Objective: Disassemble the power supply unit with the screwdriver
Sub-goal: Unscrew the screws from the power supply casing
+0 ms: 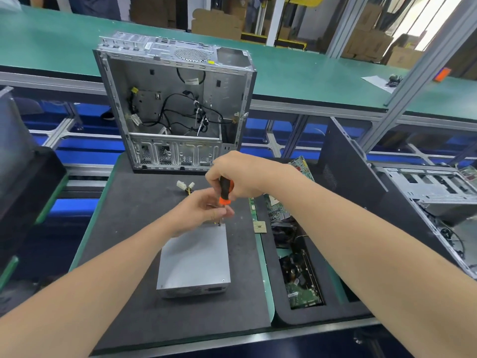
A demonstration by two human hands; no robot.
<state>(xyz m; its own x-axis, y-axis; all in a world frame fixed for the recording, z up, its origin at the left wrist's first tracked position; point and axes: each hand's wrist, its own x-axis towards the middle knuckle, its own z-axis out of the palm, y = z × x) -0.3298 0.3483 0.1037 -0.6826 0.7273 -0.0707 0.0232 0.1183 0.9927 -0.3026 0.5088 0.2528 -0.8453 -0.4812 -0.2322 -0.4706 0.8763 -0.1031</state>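
Green benches (51, 40) run across the back of the room, with cardboard boxes (216, 21) stacked behind them. Nearer to me, a dark mat covers my worktop (134, 254).

The PSU (196, 257) lies flat on the mat in front of me, a plain grey metal box with its vented end towards me. My right hand (240, 177) is curled round the black and orange handle of the screwdriver (225, 191), which stands nearly upright with its tip down at the far right corner of the PSU lid. My left hand (198, 211) comes in from the left, and its fingertips pinch the shaft just below the orange collar. Its heel hangs over the far edge of the PSU. I cannot tell whether the tip sits in a screw; my fingers hide that spot.

An open case (175, 104) stands on end at the far edge of the mat, black cables hanging loose inside it. Between the case and my hands lie two white plugs (184, 186) on yellow and black wires. Just right of the mat's edge sits a small square chip (259, 226), and beside it a black tray (278, 301) holds green boards. Another stripped case (426, 192) lies further right.
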